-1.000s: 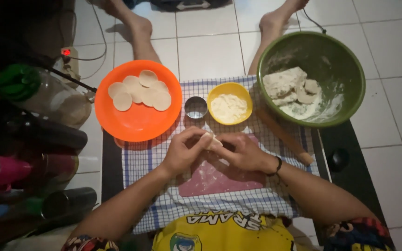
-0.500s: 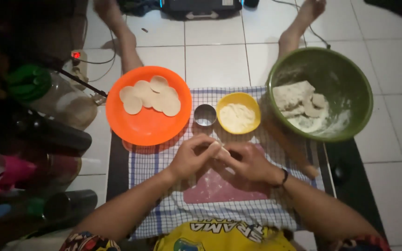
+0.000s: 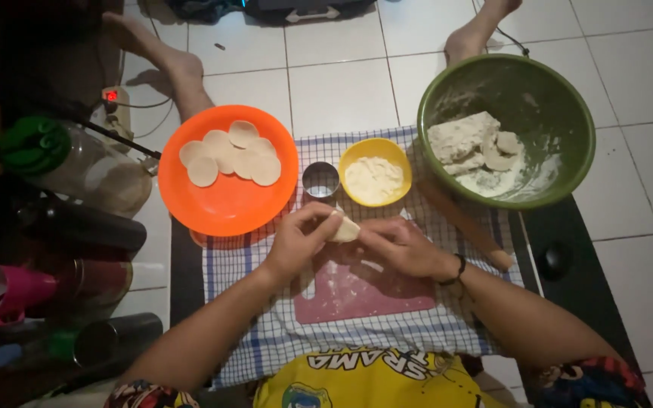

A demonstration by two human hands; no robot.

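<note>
A small folded piece of dough (image 3: 344, 229) is held up just above the pink cutting board (image 3: 364, 291), pinched between both hands at the middle of the checked cloth (image 3: 266, 340). The left hand (image 3: 300, 242) is closed on its left end, thumb and fingers pressed together on the edge, and the right hand (image 3: 400, 248) is clamped on the right end, fingers curled over so that most of that side is hidden. The piece is seen as a pale half-moon, its long axis lying roughly left to right and tilted a little, the exposed tip pointed up and away toward the small metal cup (image 3: 320, 180) and the yellow bowl of flour (image 3: 376, 180). Trouble is easily pictured here: if the edge is squeezed too hard, the thin dough could be torn or thinned; if it is pinched unevenly, a gap may be left in the seam. Whether anything is enclosed cannot be told. A slip could drop it onto the floured board. The orange plate (image 3: 228, 204) with flat dough rounds (image 3: 230, 151) is set to the left, the green bowl (image 3: 561, 98) with a dough lump to the right, and a wooden rolling pin (image 3: 466, 227) lies just beside the right wrist, near enough to be knocked.
</note>
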